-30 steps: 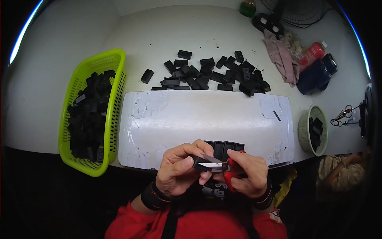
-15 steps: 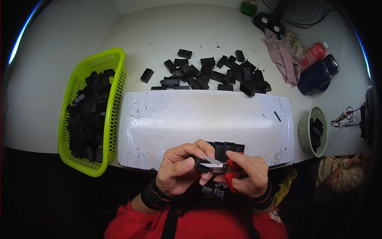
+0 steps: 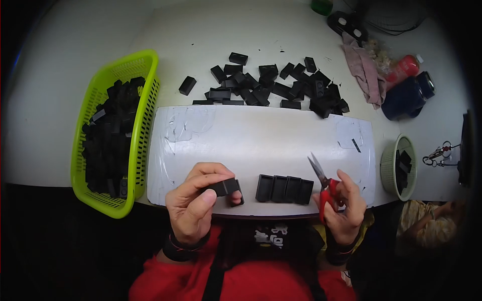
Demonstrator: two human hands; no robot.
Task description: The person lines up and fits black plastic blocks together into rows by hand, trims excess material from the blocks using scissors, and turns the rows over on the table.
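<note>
Between the thumb and fingers of my left hand (image 3: 191, 203) is a small black plastic block (image 3: 224, 187), held over the front of the white board (image 3: 261, 135). Another dark edge shows by the fingertips; I cannot tell whether it belongs to the same block. My right hand (image 3: 347, 208) grips red-handled scissors (image 3: 325, 183), their blades pointing up and away, nearly closed. Between the two hands, several hollow black blocks (image 3: 285, 189) lie side by side in a row on the board.
Beyond the board lies a loose pile of black blocks (image 3: 266, 83). A green basket (image 3: 138, 150) full of them stands left. At right are a small pale basket (image 3: 414, 175), a dark blue flask (image 3: 404, 98), a red bottle (image 3: 401, 70) and a pink cloth (image 3: 364, 72). Another person's arm (image 3: 427, 218) shows lower right.
My hands have moved apart. The scissors have left the block and swung to point up and away at the right; the block has gone left with my left hand, uncovering the row.
</note>
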